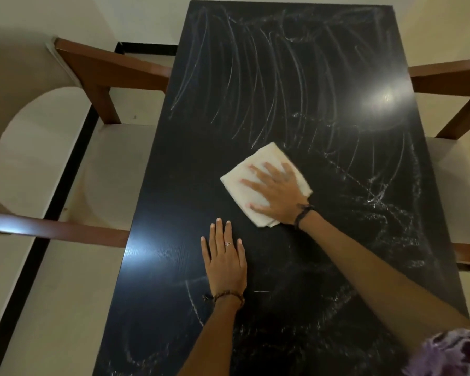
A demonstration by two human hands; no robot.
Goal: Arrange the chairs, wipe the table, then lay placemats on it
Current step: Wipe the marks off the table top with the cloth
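Purple patterned fabric of a sleeve fills the near right corner as a person leans over a dark table, both bare arms stretched out across its top. Left hand, with a ring on one finger and a beaded band at the wrist, lies flat on the wood with fingers straight, holding nothing and apparently bracing the body. Right hand, a dark band at its wrist, presses a folded white cloth against the table near its middle, fingers spread flat across the cloth rather than curled around it. Pale streaks and arcs mark the far half and the right side of the table, where a ceiling light glares back off the surface; the patch to the left of the cloth looks darker and cleaner. Two wooden chairs with cream seats stand pushed in at the sides, one on the left and one on the right, so the arranging step appears finished. Wiping looks to be well under way, though the many streaks suggest more passes are needed before the top is clean. No placemats can be seen anywhere on or beside the table, so that last step seems not yet begun.
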